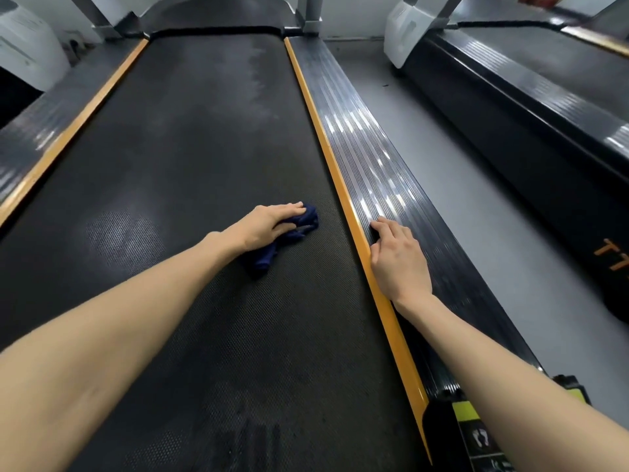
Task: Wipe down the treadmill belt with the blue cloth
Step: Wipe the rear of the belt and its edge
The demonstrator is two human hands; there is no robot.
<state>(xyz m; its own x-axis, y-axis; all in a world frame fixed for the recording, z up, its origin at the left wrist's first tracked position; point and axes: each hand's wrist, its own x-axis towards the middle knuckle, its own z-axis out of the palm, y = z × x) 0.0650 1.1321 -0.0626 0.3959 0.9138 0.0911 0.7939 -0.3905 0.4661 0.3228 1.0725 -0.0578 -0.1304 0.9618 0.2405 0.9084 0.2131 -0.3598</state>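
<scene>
Flatly, the fingers (289, 210) of the left hand (269, 226) lie straight and close together on top of the blue cloth (267, 258), pressing it onto the treadmill belt (190, 158). The cloth is bunched. Its far end pokes out just past the fingertips, and its near end trails out from under the heel of the hand toward the wrist. It sits on the right half of the belt, about midway along the visible length and near the right orange strip (326, 155) without touching it.

On the other side of that strip, the right hand (398, 260) rests palm down on the ribbed, glossy right side rail (371, 158). Its fingers are loosely bent with small gaps between them and hold nothing. The thumb side lies along the orange edge.

The belt is dark and finely textured, with a pale dull patch (126, 233) on its left half and a greyer streaky area (252, 80) at the far end. A matching orange strip (78, 120) and dark rail (41, 127) run along the left.

On the near right end of the rail, a yellow-green label (476, 434) carries two small footprint icons, and its finer print is too small to read. Across a strip of grey floor (442, 158), a neighbouring treadmill (531, 107) shows orange letters (609, 258) on its black side. They look like "TT" and are cut off by the frame edge.
</scene>
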